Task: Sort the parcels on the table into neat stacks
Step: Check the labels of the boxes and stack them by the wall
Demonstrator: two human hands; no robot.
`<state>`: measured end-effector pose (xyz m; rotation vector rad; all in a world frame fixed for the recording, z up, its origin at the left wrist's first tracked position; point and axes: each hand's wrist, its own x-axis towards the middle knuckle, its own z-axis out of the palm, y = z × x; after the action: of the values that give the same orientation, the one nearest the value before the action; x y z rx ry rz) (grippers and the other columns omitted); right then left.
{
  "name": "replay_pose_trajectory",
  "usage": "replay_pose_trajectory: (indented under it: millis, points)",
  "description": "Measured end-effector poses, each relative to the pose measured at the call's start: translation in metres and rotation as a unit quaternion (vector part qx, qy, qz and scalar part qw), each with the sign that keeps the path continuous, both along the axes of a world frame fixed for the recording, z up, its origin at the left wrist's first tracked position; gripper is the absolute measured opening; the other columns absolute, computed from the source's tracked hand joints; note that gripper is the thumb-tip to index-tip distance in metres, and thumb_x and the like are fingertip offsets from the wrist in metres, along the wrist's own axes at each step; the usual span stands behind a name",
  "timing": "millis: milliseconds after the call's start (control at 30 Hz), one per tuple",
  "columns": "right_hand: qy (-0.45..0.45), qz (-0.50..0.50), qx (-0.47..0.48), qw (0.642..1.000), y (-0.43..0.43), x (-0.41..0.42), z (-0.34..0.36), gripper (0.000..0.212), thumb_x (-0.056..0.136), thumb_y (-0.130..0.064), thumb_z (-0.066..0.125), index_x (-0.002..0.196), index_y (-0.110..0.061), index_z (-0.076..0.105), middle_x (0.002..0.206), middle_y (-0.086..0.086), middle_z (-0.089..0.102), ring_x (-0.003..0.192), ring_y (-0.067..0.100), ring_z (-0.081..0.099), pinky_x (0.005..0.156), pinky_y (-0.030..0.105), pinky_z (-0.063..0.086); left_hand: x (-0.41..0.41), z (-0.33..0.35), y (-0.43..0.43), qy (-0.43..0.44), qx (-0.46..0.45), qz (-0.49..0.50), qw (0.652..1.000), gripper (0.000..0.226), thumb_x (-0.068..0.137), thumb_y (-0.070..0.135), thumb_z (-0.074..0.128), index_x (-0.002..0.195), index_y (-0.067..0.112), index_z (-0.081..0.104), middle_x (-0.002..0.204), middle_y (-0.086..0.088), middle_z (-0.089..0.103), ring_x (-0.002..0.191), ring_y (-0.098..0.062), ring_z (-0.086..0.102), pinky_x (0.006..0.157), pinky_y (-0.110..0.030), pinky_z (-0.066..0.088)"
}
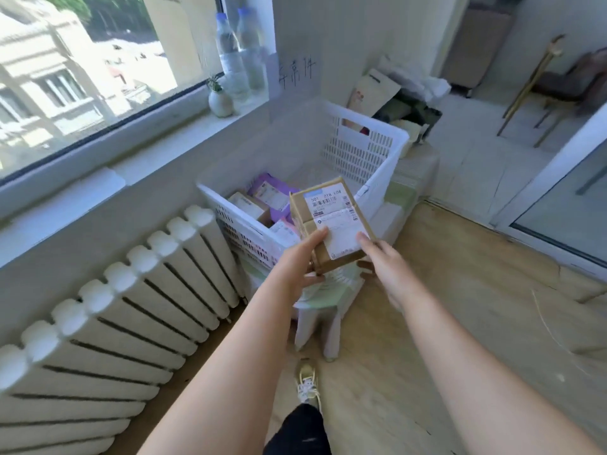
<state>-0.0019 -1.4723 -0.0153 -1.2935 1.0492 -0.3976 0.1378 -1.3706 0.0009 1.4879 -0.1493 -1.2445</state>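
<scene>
A brown cardboard parcel (pixel 331 221) with a white shipping label is held up in front of me, over the near edge of a white plastic basket (pixel 368 142). My left hand (pixel 300 261) grips its lower left corner, thumb on top. My right hand (pixel 384 267) holds its lower right corner, fingers underneath. Inside the basket lie a purple parcel (pixel 267 193), a small brown box (pixel 246 205) and another labelled packet (pixel 285 229), partly hidden by the held parcel.
The basket sits on a pale green and white stool (pixel 323 310). A white radiator (pixel 124 310) runs along the left wall under a windowsill with water bottles (pixel 236 54) and a small vase (pixel 220 101). Bags and boxes (pixel 394 100) pile up beyond the basket. Wooden floor (pixel 460 316) lies to the right.
</scene>
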Motion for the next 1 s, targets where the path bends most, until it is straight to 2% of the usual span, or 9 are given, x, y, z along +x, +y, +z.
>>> replay_pose_trajectory:
  millis: [133, 333, 467, 633, 733, 800, 833, 933, 1000]
  points:
    - [-0.001, 0.013, 0.01, 1.0, -0.056, 0.053, -0.003, 0.033, 0.091, -0.053, 0.063, 0.106, -0.025, 0.068, 0.105, -0.009, 0.072, 0.103, 0.012, 0.065, 0.086, 0.028, 0.048, 0.044, -0.005, -0.045, 0.011, -0.003, -0.007, 1.0, 0.043, 0.089, 0.051, 0.065, 0.117, 0.019, 0.061, 0.104, -0.007, 0.071, 0.099, -0.025, 0.068, 0.09, -0.043, 0.057]
    - [0.017, 0.027, 0.02, 0.999, -0.12, 0.133, -0.012, 0.034, 0.09, -0.045, 0.067, 0.115, -0.021, 0.065, 0.11, -0.002, 0.07, 0.105, 0.017, 0.065, 0.094, 0.035, 0.054, 0.11, -0.013, -0.101, -0.018, 0.037, 0.046, 0.998, 0.046, 0.093, 0.058, 0.057, 0.118, 0.02, 0.065, 0.105, -0.002, 0.071, 0.101, -0.023, 0.067, 0.097, -0.044, 0.052]
    - [0.038, 0.066, 0.062, 0.995, -0.148, 0.182, -0.029, 0.047, 0.087, -0.053, 0.064, 0.12, -0.02, 0.063, 0.118, 0.0, 0.069, 0.111, 0.018, 0.063, 0.092, 0.037, 0.053, 0.152, -0.028, -0.122, -0.026, 0.086, 0.081, 0.993, 0.04, 0.09, 0.057, 0.06, 0.107, 0.021, 0.066, 0.11, -0.003, 0.071, 0.104, -0.022, 0.066, 0.096, -0.042, 0.053]
    - [0.082, 0.161, 0.112, 0.977, -0.171, 0.245, -0.056, 0.042, 0.096, -0.048, 0.057, 0.126, -0.019, 0.059, 0.118, 0.004, 0.068, 0.101, 0.018, 0.062, 0.08, 0.033, 0.049, 0.193, -0.053, -0.128, -0.033, 0.132, 0.161, 0.978, 0.04, 0.092, 0.041, 0.063, 0.125, 0.018, 0.059, 0.112, -0.006, 0.067, 0.094, -0.02, 0.066, 0.081, -0.036, 0.056]
    - [0.102, 0.202, 0.138, 0.964, -0.181, 0.28, -0.08, 0.07, 0.073, -0.063, 0.067, 0.126, -0.018, 0.059, 0.122, 0.004, 0.068, 0.106, 0.02, 0.064, 0.082, 0.036, 0.051, 0.201, -0.066, -0.129, -0.019, 0.15, 0.235, 0.96, 0.032, 0.095, 0.029, 0.061, 0.125, 0.02, 0.058, 0.1, -0.006, 0.067, 0.075, -0.019, 0.063, 0.069, -0.032, 0.055]
    - [0.11, 0.241, 0.153, 0.952, -0.193, 0.302, -0.102, 0.088, 0.058, -0.07, 0.07, 0.129, -0.019, 0.06, 0.125, 0.002, 0.068, 0.111, 0.02, 0.065, 0.094, 0.04, 0.052, 0.206, -0.073, -0.136, -0.009, 0.17, 0.28, 0.945, 0.032, 0.095, 0.026, 0.06, 0.127, 0.022, 0.055, 0.101, -0.005, 0.066, 0.077, -0.021, 0.066, 0.073, -0.034, 0.058]
    - [0.113, 0.263, 0.163, 0.944, -0.196, 0.312, -0.109, 0.09, 0.059, -0.071, 0.07, 0.131, -0.019, 0.058, 0.126, 0.001, 0.068, 0.113, 0.019, 0.065, 0.099, 0.043, 0.051, 0.207, -0.077, -0.139, -0.012, 0.181, 0.295, 0.938, 0.035, 0.095, 0.027, 0.059, 0.13, 0.022, 0.054, 0.105, -0.005, 0.066, 0.083, -0.022, 0.067, 0.079, -0.036, 0.059]
    - [0.152, 0.341, 0.165, 0.913, -0.197, 0.336, -0.114, 0.061, 0.09, -0.055, 0.059, 0.137, -0.019, 0.05, 0.131, 0.001, 0.062, 0.119, 0.021, 0.061, 0.104, 0.045, 0.048, 0.21, -0.085, -0.15, -0.036, 0.221, 0.324, 0.919, 0.039, 0.096, 0.029, 0.054, 0.134, 0.019, 0.053, 0.125, -0.001, 0.061, 0.103, -0.025, 0.062, 0.09, -0.041, 0.054]
    - [0.167, 0.374, 0.156, 0.899, -0.197, 0.35, -0.119, 0.04, 0.104, -0.036, 0.047, 0.138, -0.016, 0.049, 0.133, 0.004, 0.061, 0.116, 0.022, 0.061, 0.095, 0.041, 0.054, 0.209, -0.088, -0.155, -0.048, 0.24, 0.327, 0.913, 0.035, 0.099, 0.025, 0.05, 0.133, 0.019, 0.051, 0.13, 0.004, 0.057, 0.101, -0.022, 0.056, 0.079, -0.034, 0.048]
